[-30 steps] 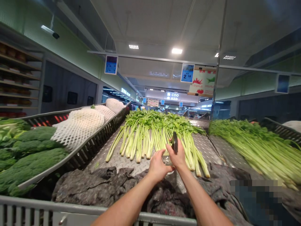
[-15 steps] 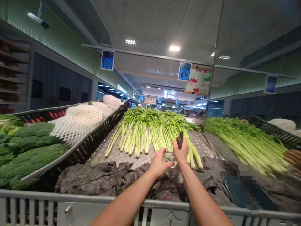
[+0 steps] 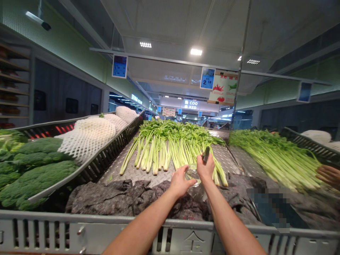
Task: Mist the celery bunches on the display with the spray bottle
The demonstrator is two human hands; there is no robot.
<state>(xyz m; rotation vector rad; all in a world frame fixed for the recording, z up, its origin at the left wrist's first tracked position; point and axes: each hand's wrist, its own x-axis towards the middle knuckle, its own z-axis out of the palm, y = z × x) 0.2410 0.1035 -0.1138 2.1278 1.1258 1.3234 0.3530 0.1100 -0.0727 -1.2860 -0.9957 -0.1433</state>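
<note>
My right hand (image 3: 206,167) is closed around what looks like a clear bottle (image 3: 193,172) with a black top (image 3: 206,156), which sticks up above the fist. The bottle's exact kind is unclear, as the fingers cover much of it. My left hand (image 3: 181,181) curves around the clear body from the left, thumb below and fingers above. Both hands are over the lower ends of a row of celery (image 3: 156,156). The celery lies on a metal treadplate (image 3: 115,177), leaves pointing away from me. Crumpled dark felt cloth (image 3: 106,198) runs beneath my wrists.
Broccoli (image 3: 39,173) and vegetables in white foam nets (image 3: 87,134) lie left of a black slatted divider (image 3: 122,141). A grey slatted rail (image 3: 106,221) crosses the front. At right, a mirror (image 3: 265,159) reflects the celery and a hand.
The view has shifted slightly, showing more of the front rail. The black top has tilted a little to the right; both hands keep nearly the same place and hold.
</note>
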